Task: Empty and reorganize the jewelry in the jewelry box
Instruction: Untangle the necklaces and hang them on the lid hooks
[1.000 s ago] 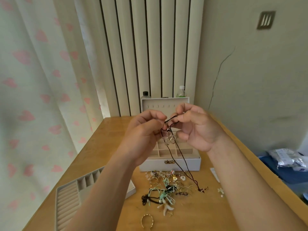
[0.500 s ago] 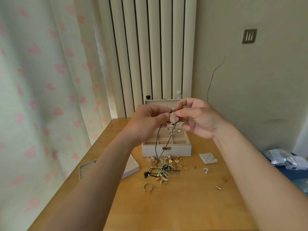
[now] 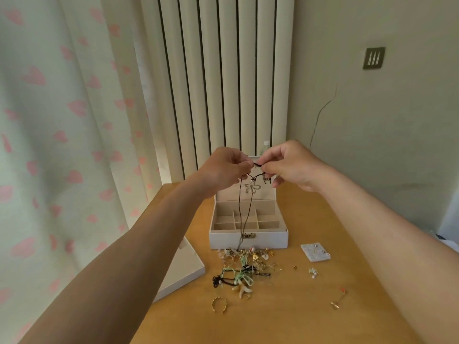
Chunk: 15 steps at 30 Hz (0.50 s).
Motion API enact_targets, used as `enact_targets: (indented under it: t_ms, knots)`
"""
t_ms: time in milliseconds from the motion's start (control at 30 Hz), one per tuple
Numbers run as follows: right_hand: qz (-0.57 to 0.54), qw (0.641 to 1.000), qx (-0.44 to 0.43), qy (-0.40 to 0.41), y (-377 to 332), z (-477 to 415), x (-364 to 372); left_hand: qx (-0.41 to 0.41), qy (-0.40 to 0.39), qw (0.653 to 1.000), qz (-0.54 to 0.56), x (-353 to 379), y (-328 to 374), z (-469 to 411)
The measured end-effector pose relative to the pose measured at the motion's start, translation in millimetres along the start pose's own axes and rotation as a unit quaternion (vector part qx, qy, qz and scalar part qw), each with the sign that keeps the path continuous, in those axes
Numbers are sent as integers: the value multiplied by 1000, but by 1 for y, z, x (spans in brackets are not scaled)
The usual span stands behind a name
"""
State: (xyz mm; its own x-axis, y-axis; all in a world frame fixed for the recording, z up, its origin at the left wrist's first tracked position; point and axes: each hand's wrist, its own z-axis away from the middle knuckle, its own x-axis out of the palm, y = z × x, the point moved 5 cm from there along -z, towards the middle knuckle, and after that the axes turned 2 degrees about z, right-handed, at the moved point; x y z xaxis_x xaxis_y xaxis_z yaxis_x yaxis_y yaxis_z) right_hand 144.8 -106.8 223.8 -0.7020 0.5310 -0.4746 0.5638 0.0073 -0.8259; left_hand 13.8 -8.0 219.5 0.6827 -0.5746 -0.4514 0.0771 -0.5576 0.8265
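Observation:
A black cord necklace [image 3: 244, 212] with a clear flower pendant [image 3: 252, 188] hangs in the air above the open white jewelry box [image 3: 248, 238]. My left hand [image 3: 223, 171] and my right hand [image 3: 290, 165] both pinch the cord at its top, fingertips almost touching. The cord's lower end reaches down to the pile of mixed jewelry [image 3: 244, 265] lying on the wooden table [image 3: 285, 314] in front of the box. The box's compartments look bare.
The removed tray insert [image 3: 185, 271] lies left of the pile, partly under my left forearm. A gold open ring [image 3: 219, 304], an earring card [image 3: 315, 252], pearl earrings [image 3: 313, 273] and a red-tipped pin [image 3: 338, 297] are scattered around. Curtain at left, radiator behind.
Both hands have risen and moved away from me with the necklace, drawing the cord up out of the pile. The flower pendant now hangs free below my fingers.

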Motion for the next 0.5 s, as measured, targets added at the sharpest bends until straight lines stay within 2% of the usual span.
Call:
enact_targets:
  t_ms: [233, 400, 500]
  knots:
    - [108, 993, -22, -31, 30, -73, -3, 7, -2, 1000, -10, 11, -30, -76]
    - [127, 990, -2, -58, 68, -127, -1, -4, 4, 1000, -8, 23, -66, -130]
    - [130, 991, 19, -36, 95, -156, 1, -9, 19, 999, -33, 28, -96, -157]
